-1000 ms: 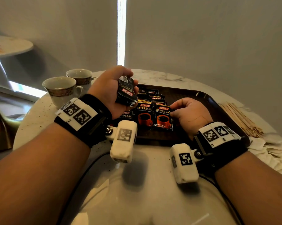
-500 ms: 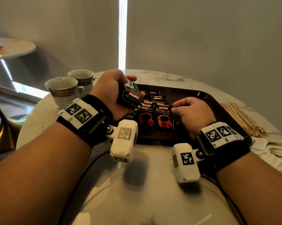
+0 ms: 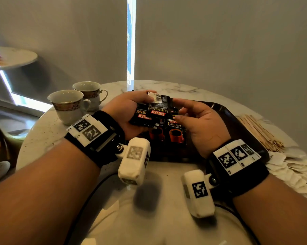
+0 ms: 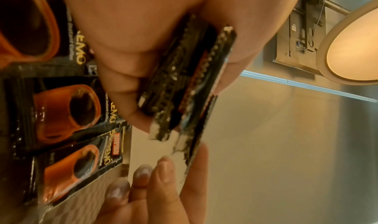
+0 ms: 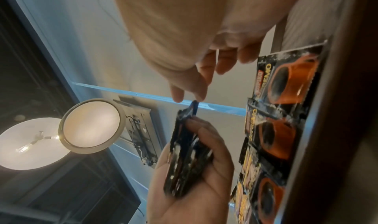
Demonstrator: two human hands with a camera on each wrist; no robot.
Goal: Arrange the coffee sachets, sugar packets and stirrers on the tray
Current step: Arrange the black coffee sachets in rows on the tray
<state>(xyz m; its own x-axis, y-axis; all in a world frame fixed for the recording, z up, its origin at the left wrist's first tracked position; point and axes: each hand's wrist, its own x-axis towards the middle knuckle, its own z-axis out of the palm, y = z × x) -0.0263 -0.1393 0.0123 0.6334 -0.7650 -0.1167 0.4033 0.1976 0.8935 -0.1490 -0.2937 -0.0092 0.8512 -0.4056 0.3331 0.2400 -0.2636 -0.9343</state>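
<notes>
My left hand (image 3: 142, 110) grips a small stack of black coffee sachets (image 3: 156, 110) above the left part of the dark brown tray (image 3: 237, 124). My right hand (image 3: 177, 109) has come to the stack's right edge, and its thumb and forefinger pinch the front sachet (image 4: 192, 154). More sachets with orange cups printed on them (image 3: 177, 135) lie in rows on the tray beneath my hands. In the right wrist view the held stack (image 5: 188, 154) sits edge-on in my left palm. Wooden stirrers (image 3: 258, 131) and white sugar packets (image 3: 294, 170) lie on the table right of the tray.
Two porcelain cups (image 3: 68, 105) (image 3: 89, 92) stand on the round marble table (image 3: 43, 131) left of the tray. A second small table (image 3: 13, 57) is at the far left. The wall is close behind the table.
My right hand has lifted off the sachets on the tray and reached up to the stack. My left hand has moved right and turned the stack toward it.
</notes>
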